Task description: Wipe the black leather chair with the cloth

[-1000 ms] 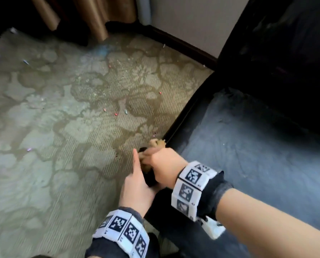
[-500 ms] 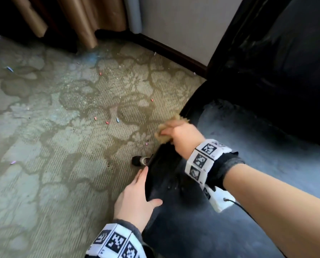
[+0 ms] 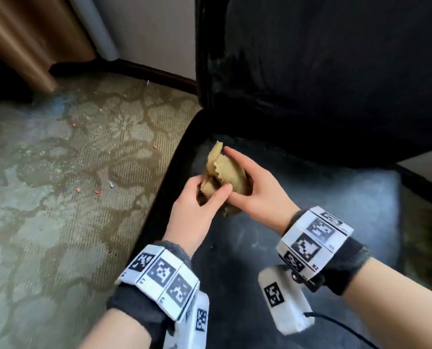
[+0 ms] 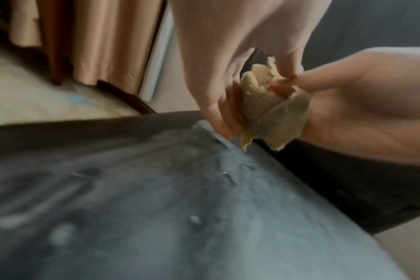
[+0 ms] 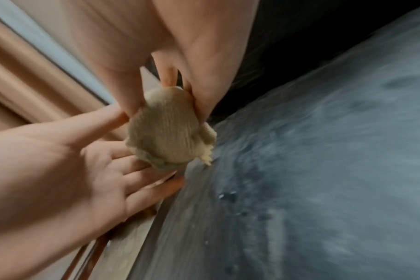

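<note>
The black leather chair fills the right of the head view, with a dusty, grey-streaked seat (image 3: 310,235) and a dark backrest (image 3: 310,71). A bunched tan cloth (image 3: 225,172) is held a little above the seat's left rear part. My right hand (image 3: 260,192) cups it from the right with fingers curled round it. My left hand (image 3: 207,192) pinches its near side between thumb and fingers. The wrist views show the same cloth (image 4: 271,113) (image 5: 165,136) squeezed between both hands, above the seat (image 4: 204,217) (image 5: 324,170).
Patterned carpet (image 3: 59,197) with small coloured bits of litter lies left of the chair. A tan curtain (image 3: 21,34) hangs at the back left beside a pale wall with a dark baseboard (image 3: 159,76). The seat's rounded left edge (image 3: 169,185) runs below my hands.
My right hand slid the cloth back along the seat's left edge, then lifted it. My left hand left the seat's front edge and took hold of the cloth.
</note>
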